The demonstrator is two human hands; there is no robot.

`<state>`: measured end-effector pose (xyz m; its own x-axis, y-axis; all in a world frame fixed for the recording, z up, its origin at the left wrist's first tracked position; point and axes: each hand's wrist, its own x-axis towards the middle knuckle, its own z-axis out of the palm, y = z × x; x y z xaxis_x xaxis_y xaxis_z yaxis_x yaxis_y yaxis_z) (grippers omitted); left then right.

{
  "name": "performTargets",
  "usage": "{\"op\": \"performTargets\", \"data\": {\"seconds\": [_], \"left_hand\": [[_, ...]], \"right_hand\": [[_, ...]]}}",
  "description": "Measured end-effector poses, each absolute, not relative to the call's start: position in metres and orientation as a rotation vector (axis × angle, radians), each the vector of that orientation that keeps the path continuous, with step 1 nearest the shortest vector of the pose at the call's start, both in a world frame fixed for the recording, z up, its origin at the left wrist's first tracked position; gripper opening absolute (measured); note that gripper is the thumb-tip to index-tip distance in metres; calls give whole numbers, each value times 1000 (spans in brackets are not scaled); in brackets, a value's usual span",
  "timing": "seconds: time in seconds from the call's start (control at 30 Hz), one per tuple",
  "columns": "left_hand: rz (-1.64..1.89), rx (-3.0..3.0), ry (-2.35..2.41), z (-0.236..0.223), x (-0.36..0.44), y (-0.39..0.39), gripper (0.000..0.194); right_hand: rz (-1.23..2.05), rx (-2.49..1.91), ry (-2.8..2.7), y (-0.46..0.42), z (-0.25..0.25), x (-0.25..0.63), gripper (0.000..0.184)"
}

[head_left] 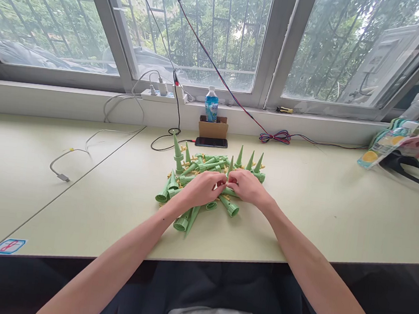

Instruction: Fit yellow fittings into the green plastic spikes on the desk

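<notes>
A small green cone-shaped watering spike (230,166) points upward between my two hands, its lower end hidden by fingers. My left hand (205,188) is closed, its thumb and fingertips pinched at that lower end. From the other side, my right hand (248,185) pinches there too, its fingertips almost touching the left ones. Around and under both hands lies a pile of green watering spikes (208,164) with small yellow valves. Several stand upright, such as a tall spike (177,148) at the left. One spike with an open threaded end (231,208) lies below my right hand.
Behind the pile, a phone (211,142) lies before a cardboard box (214,129) and a blue-labelled bottle (211,106). A power strip (163,96), a screwdriver (284,110) and coiled wire (275,136) are farther back. A grey cable (64,177) lies left; packaged items (388,142) lie right.
</notes>
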<state>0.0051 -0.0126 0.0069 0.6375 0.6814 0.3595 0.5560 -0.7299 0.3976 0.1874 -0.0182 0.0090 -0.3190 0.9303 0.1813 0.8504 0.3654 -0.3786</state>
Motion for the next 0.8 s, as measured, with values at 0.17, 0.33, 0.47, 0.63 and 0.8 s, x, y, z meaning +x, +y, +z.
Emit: {"op": "performTargets", "data": {"seconds": [0.17, 0.33, 0.47, 0.63, 0.8], "left_hand": [[705, 2619, 1016, 7, 5, -13, 18], [708, 2625, 1015, 7, 5, -13, 17], [704, 2628, 1012, 7, 5, -13, 17], [706, 2632, 1007, 7, 5, -13, 17], [718, 2630, 1004, 6, 5, -12, 18]], "right_hand": [[322, -1531, -2263, -18, 8, 188, 17], [313, -1520, -2270, -18, 8, 188, 18], [311, -1538, -2281, -19, 9, 188, 19], [305, -1540, -2283, -18, 9, 188, 19], [302, -1564, -2293, -17, 9, 188, 18]]}}
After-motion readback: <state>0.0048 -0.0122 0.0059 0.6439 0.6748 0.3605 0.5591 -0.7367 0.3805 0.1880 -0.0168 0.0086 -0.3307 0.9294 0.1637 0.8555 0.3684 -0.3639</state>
